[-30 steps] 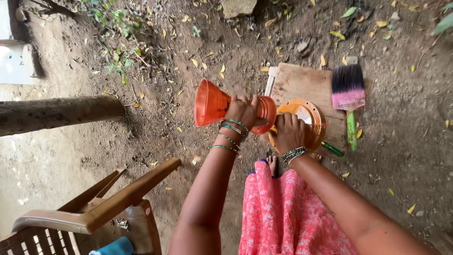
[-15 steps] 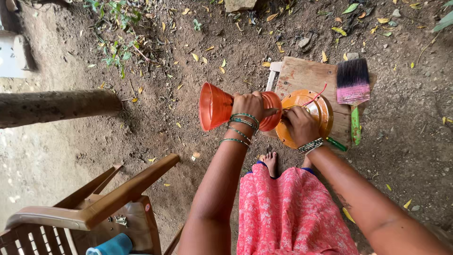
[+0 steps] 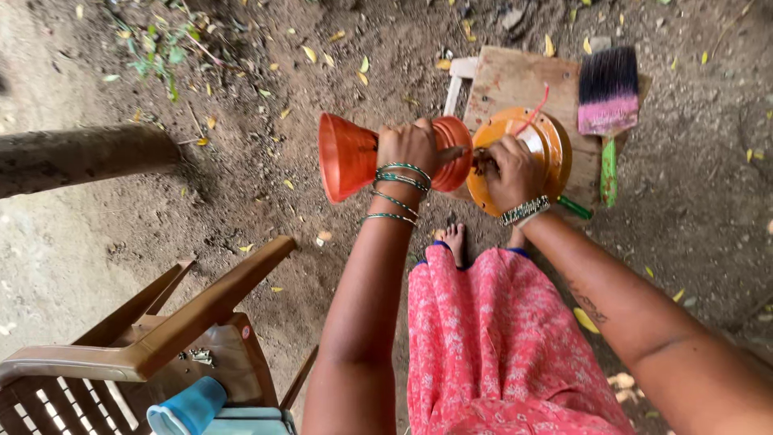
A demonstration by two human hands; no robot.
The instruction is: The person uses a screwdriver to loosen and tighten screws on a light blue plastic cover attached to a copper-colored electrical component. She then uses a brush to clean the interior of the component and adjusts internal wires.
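My left hand (image 3: 408,145) grips the narrow middle of an orange clay stand (image 3: 348,156), held sideways above the dirt ground. Its flared open end points left. My right hand (image 3: 509,169) is closed around a thin brush whose tip touches the stand's ribbed end (image 3: 455,145). Right behind that hand sits a round orange paint tin (image 3: 551,137) on a wooden board (image 3: 515,76). Bangles ring both wrists.
A wide pink-handled brush (image 3: 608,97) with a green handle lies on the board's right side. A brown plastic chair (image 3: 161,338) stands at lower left with a blue cup (image 3: 189,409) on it. A log (image 3: 80,157) lies at left. My bare feet (image 3: 455,238) show below.
The view has shifted a little, and my hands with the stand sit lower in the frame. My right hand has moved off the paint tin toward the stand's ribbed end.
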